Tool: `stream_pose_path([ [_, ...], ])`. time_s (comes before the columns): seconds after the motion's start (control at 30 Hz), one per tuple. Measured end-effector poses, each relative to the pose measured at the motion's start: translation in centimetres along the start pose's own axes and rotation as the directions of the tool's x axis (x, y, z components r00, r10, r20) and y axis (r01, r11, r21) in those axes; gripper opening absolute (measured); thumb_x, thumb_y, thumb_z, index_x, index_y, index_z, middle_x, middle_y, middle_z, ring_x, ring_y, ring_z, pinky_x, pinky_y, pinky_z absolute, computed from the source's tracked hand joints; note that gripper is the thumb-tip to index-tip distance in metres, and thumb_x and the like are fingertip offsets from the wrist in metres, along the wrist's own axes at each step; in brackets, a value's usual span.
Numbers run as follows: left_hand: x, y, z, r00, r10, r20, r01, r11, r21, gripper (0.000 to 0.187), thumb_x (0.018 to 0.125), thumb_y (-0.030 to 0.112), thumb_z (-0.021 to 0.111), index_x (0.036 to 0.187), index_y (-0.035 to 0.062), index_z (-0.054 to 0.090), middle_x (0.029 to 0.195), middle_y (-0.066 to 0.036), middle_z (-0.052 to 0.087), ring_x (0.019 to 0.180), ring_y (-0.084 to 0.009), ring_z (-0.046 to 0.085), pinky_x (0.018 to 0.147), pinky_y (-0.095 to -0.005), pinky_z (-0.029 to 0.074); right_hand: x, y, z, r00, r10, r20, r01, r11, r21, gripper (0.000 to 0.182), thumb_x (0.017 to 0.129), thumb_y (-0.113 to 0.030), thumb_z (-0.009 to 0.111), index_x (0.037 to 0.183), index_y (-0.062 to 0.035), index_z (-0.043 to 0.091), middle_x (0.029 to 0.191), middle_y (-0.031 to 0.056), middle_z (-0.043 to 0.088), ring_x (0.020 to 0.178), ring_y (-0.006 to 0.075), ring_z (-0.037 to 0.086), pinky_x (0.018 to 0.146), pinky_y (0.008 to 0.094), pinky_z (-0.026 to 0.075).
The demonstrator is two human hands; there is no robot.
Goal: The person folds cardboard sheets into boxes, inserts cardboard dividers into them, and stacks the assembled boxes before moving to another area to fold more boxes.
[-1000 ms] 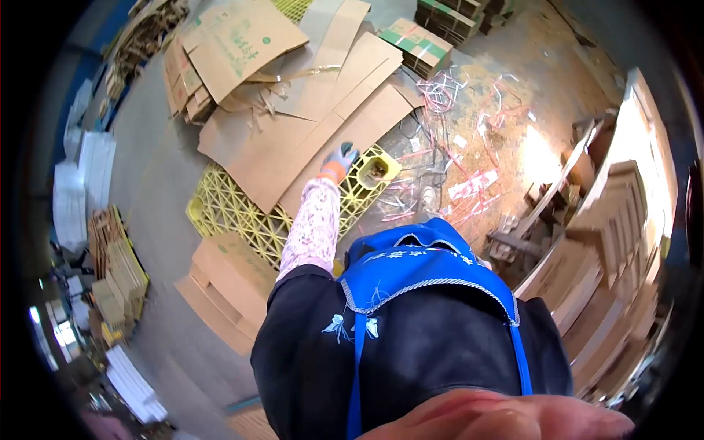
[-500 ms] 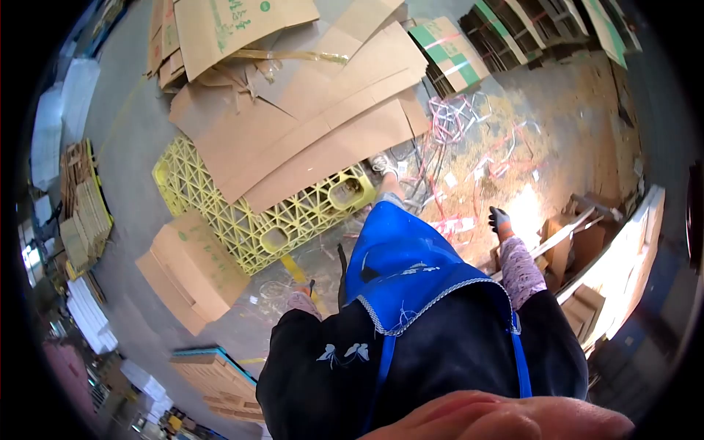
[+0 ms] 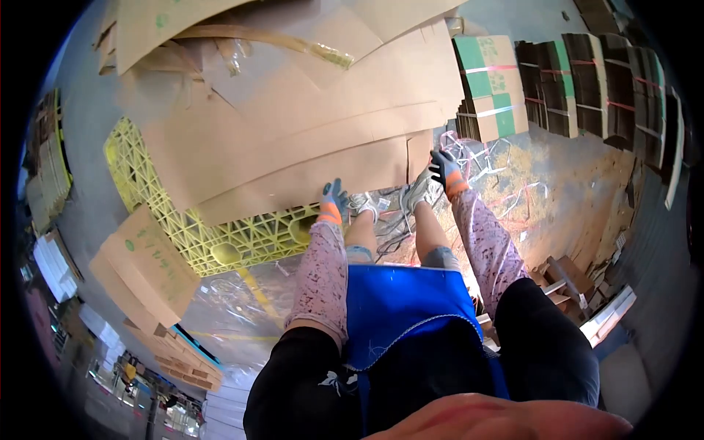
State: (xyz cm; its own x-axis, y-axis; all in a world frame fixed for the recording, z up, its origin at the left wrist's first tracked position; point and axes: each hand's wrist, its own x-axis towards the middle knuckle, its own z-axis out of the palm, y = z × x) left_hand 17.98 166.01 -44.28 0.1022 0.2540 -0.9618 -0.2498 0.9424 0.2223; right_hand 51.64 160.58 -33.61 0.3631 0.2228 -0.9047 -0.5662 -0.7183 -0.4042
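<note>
Large flat cardboard sheets (image 3: 293,158) lie stacked on a yellow plastic pallet (image 3: 136,158) in front of me. My left hand (image 3: 334,199), in a grey and orange work glove, is at the near edge of the sheets with its fingers apart. At their right end is my right hand (image 3: 447,172), in a dark and orange glove, its fingers spread beside the cardboard edge. Whether either hand touches the cardboard is hard to tell. Neither hand visibly holds anything.
Strapped bundles of green-marked flat cartons (image 3: 491,88) stand at the back right. Tangled strapping (image 3: 480,154) lies on the floor near my feet. A folded carton (image 3: 143,268) leans by the pallet's left end. Wood and cardboard scraps (image 3: 565,282) are on the right.
Both my hands have come forward from beside my body to the near edge and right end of the cardboard sheets. My view has shifted, and both my feet now show at the pallet.
</note>
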Motion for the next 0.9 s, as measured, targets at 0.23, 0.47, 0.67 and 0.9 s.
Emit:
stream_pose_path([
  [0.23, 10.2, 5.4, 2.5, 0.974, 0.128, -0.185, -0.203, 0.855, -0.477, 0.041, 0.088, 0.048, 0.049, 0.121, 0.0240, 0.053, 0.119, 0.000, 0.058, 0.108, -0.0210, 0.054, 0.088, -0.0410, 0.045, 14.8, 2.8, -0.1, 0.996, 0.051, 0.066, -0.075, 0.895, 0.439, 0.045, 0.092, -0.032, 0.046, 0.136, -0.0289, 0.033, 0.130, 0.0140, 0.042, 0.114, 0.0311, 0.047, 0.091, 0.0430, 0.043],
  [0.47, 10.4, 9.7, 10.2, 0.967, 0.193, -0.167, -0.251, 0.834, -0.491, 0.049, 0.083, 0.048, 0.056, 0.120, 0.0176, 0.052, 0.120, -0.002, 0.056, 0.108, -0.0234, 0.053, 0.087, -0.0432, 0.046, 22.2, 0.3, 0.2, 0.541, -0.829, 0.143, 0.732, 0.381, -0.566, 0.075, 0.068, -0.012, 0.077, 0.129, 0.0031, 0.035, 0.121, 0.0150, 0.053, 0.110, 0.0279, 0.052, 0.092, 0.0361, 0.044],
  [0.67, 9.3, 10.0, 10.1, 0.971, 0.220, -0.091, -0.234, 0.814, -0.532, 0.047, 0.082, 0.046, 0.056, 0.118, 0.0160, 0.053, 0.119, -0.003, 0.057, 0.109, -0.0253, 0.052, 0.089, -0.0492, 0.043, 25.0, -1.7, 0.2, 0.734, -0.678, 0.050, 0.641, 0.666, -0.383, 0.055, 0.074, -0.027, 0.070, 0.119, -0.0047, 0.049, 0.113, 0.0106, 0.058, 0.104, 0.0265, 0.054, 0.088, 0.0400, 0.046],
  [0.9, 9.0, 8.6, 6.6, 0.922, 0.383, 0.052, -0.242, 0.677, -0.695, 0.053, 0.081, 0.053, 0.054, 0.121, 0.0177, 0.052, 0.122, -0.005, 0.055, 0.115, -0.0269, 0.048, 0.095, -0.0535, 0.035, 17.9, -4.0, 2.7, 0.968, -0.148, -0.204, 0.242, 0.774, 0.586, 0.038, 0.076, -0.038, 0.069, 0.105, -0.0135, 0.062, 0.106, 0.0019, 0.060, 0.096, 0.0231, 0.054, 0.080, 0.0434, 0.047],
])
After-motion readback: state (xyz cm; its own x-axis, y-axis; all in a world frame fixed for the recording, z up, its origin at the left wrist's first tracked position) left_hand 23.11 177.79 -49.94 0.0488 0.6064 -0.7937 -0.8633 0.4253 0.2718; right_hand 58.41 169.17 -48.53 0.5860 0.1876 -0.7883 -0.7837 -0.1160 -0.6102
